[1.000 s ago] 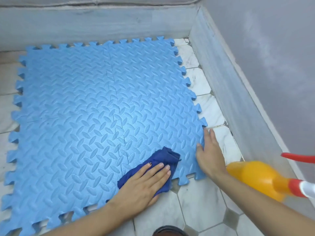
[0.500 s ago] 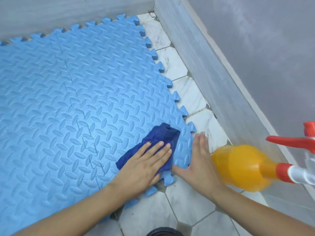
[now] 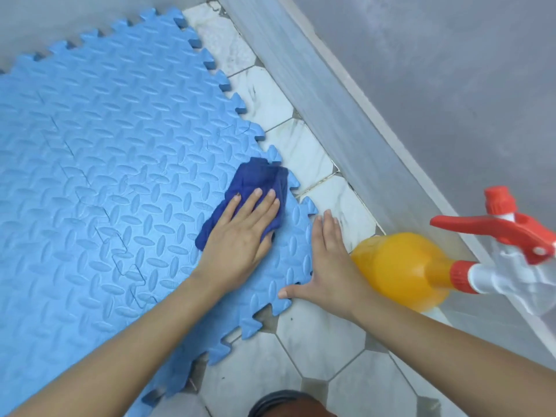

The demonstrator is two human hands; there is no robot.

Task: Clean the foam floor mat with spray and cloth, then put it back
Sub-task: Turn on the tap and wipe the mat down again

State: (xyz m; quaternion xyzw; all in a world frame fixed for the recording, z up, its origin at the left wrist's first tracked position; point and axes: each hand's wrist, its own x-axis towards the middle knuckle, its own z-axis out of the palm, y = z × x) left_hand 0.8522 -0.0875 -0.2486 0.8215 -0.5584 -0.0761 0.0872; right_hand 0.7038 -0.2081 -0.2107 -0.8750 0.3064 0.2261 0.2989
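A dark rounded object (image 3: pixel 285 404) shows nearest of all, on the pale floor tiles (image 3: pixel 319 335) off the near corner of the blue foam mat (image 3: pixel 105 182); what it is cannot be told. The mat lies flat on the tiles, its toothed right edge running alongside a bare strip of tile below the grey skirting (image 3: pixel 346 115).

At the mat's near right corner the right hand (image 3: pixel 326 260) lies flat, fingers straight and close together along the mat's edge, thumb stretched out onto the foam, holding nothing. Just beyond it, on the mat itself, the left hand (image 3: pixel 240 236) is spread palm-down, pressing a dark blue cloth (image 3: pixel 255 182) against the foam, fingers straight on top of the cloth. The bunched cloth sticks out past the fingertips, close to the mat's right edge.

To the right of the mat, beside the right hand, the orange spray bottle (image 3: pixel 400 269) with red trigger is tilted over near the skirting. The grey wall (image 3: pixel 451 70) rises beyond.
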